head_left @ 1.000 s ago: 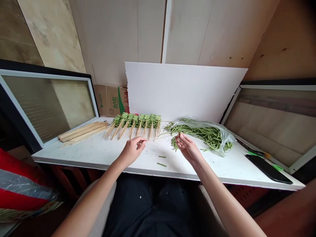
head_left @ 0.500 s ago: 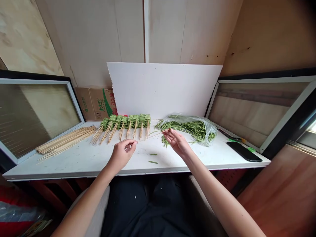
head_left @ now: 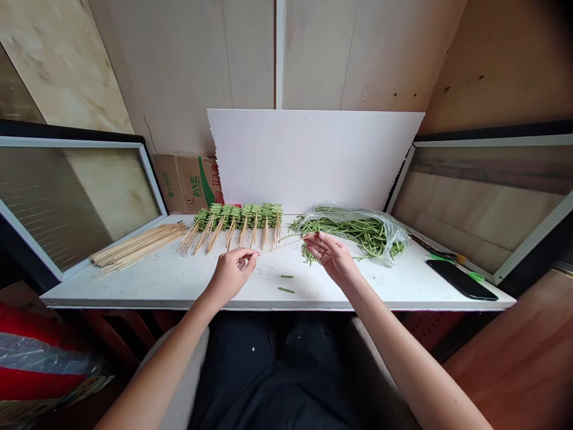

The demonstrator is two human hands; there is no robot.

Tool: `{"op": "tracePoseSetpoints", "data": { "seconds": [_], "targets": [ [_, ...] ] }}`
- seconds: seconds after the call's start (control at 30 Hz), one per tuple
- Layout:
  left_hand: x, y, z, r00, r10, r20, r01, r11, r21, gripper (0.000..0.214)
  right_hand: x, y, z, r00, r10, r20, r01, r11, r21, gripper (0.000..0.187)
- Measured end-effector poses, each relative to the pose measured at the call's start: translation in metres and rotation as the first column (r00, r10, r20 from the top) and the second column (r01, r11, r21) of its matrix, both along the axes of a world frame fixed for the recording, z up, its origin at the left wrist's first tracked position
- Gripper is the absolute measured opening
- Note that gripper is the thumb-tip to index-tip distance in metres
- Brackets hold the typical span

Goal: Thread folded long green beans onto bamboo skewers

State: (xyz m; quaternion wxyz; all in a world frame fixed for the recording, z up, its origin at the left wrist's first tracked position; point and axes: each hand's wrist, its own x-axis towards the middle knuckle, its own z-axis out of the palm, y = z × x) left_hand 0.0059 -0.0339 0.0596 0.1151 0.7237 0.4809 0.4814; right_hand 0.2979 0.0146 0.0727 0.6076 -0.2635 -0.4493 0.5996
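Note:
My left hand (head_left: 230, 275) pinches one end of a thin wooden skewer (head_left: 282, 244) over the middle of the white table. The skewer slants up to my right hand (head_left: 333, 257), whose fingers are closed around a small piece of green bean (head_left: 317, 234) at its far end. Whether the tip has pierced the bean is too small to tell. Below and between my hands lie two short cut bean pieces (head_left: 286, 290). Just beyond my right hand, long green beans (head_left: 358, 230) spill from a clear plastic bag (head_left: 396, 236), with a few cut pieces beside them.
Stacked skewers of green beans (head_left: 250, 214) line the back left, sticks facing me. Left of them lies a pile of bare skewers (head_left: 138, 245). A black phone (head_left: 461, 279) and scissors (head_left: 432, 248) are at right. Behind stand a white board (head_left: 313, 158) and a cardboard box (head_left: 185, 182).
The view has shifted a little, so everything sits slightly further right in it. Both hands keep the same hold on the skewer and bean piece.

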Motion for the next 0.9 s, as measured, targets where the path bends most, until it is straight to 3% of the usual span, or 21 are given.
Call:
{"op": "tracePoseSetpoints", "data": {
  "seconds": [0.43,0.9],
  "targets": [
    [0.0020,-0.0015,0.0003,1.000,0.019,-0.007,-0.019,1.000,0.019,0.026,-0.0005,0.0003,-0.0012,0.996,-0.081,0.030,0.080,0.996,0.026,0.032],
    [0.0086,-0.0010,-0.0046,0.997,0.047,-0.058,-0.039,0.991,0.127,0.023,-0.0031,0.0025,-0.0035,0.984,-0.174,0.041,0.171,0.983,0.073,0.033]
  ]
}}
